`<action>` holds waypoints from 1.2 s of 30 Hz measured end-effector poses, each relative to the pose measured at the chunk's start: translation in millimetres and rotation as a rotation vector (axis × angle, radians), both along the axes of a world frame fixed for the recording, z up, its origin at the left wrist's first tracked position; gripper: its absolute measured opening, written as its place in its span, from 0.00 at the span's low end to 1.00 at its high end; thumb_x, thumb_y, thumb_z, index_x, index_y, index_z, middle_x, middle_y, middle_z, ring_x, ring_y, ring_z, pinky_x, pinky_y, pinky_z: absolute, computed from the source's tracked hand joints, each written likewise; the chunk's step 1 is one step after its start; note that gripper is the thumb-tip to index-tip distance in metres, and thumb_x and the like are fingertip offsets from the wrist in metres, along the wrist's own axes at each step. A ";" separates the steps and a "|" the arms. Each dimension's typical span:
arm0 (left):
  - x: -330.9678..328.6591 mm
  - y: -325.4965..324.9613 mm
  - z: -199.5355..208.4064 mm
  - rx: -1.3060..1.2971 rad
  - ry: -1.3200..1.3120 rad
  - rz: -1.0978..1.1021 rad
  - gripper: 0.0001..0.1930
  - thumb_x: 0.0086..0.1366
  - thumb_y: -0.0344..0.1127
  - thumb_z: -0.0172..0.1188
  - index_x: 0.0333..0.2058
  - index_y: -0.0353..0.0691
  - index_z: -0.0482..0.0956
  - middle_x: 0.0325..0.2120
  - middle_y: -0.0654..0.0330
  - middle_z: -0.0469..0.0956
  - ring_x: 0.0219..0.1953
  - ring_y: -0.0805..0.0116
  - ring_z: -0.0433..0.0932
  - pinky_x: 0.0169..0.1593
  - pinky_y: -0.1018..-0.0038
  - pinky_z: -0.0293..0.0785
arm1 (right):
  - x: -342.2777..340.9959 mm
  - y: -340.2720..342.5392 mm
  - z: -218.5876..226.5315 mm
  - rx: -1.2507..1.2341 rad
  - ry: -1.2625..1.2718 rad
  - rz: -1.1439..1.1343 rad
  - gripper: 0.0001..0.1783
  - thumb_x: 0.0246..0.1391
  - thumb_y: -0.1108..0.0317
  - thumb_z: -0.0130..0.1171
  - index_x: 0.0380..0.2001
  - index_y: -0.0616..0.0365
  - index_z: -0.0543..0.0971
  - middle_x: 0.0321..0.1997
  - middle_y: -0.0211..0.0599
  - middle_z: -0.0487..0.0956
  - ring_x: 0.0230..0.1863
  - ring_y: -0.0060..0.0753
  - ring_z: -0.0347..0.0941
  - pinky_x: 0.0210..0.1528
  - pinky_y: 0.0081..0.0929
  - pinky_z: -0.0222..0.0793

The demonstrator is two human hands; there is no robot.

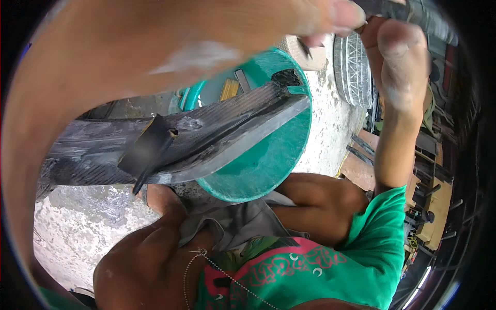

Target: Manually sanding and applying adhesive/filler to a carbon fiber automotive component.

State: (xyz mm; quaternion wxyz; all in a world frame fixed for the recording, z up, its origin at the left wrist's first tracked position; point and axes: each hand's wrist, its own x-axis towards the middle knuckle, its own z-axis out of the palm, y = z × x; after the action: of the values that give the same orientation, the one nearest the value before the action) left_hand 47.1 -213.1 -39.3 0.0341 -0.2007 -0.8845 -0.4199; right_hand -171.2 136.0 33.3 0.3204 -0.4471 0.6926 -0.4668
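Observation:
My left arm arches across the top, and my left hand [338, 20] is partly cut off by the upper edge, with fingers bent together. Close to its fingertips, my right hand [400, 54] is raised with curled fingers; pale residue marks it. Both hands are at a dark, tube-like piece [431, 20] at the top right; what exactly they grip is hidden. Below them, a long black panel with a woven texture [217, 113] lies across a green tub [253, 178]. A bent black sheet, like sandpaper [147, 147], rests on the panel.
Inside the tub are a yellow block [229, 89] and a grey strip [241, 80]. A white ribbed round object [353, 70] stands beyond it on the pale, stained floor [323, 134]. Shelving with boards [439, 212] lines the right. My bent knees flank the tub's near side.

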 end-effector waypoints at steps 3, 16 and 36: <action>-16.7 59.5 22.9 -0.013 -0.126 0.030 0.30 0.67 0.62 0.55 0.51 0.39 0.76 0.51 0.49 0.73 0.51 0.55 0.69 0.58 0.54 0.65 | 77.6 -64.3 -12.9 -0.167 -0.097 -0.138 0.13 0.70 0.65 0.52 0.51 0.62 0.76 0.41 0.42 0.81 0.40 0.27 0.77 0.44 0.27 0.74; 37.0 83.3 -20.0 -0.175 -0.303 0.127 0.43 0.58 0.65 0.63 0.60 0.33 0.70 0.61 0.39 0.66 0.65 0.42 0.64 0.66 0.48 0.60 | 54.1 -82.2 -45.7 0.171 0.289 0.005 0.06 0.69 0.71 0.51 0.42 0.63 0.71 0.26 0.40 0.80 0.15 0.23 0.72 0.15 0.18 0.67; 102.2 64.1 -75.1 -0.281 -0.114 0.194 0.54 0.44 0.74 0.69 0.57 0.31 0.73 0.48 0.47 0.69 0.53 0.49 0.69 0.56 0.52 0.65 | 51.0 -92.9 -78.6 0.381 0.616 0.258 0.02 0.67 0.75 0.51 0.40 0.61 0.69 0.21 0.25 0.72 0.19 0.15 0.67 0.18 0.14 0.63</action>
State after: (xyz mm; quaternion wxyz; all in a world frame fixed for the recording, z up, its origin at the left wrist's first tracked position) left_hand 149.3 -149.0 -114.4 -0.0042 -0.0930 -0.9501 -0.2977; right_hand -120.2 43.1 -45.3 0.2306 -0.5825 0.7686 -0.1292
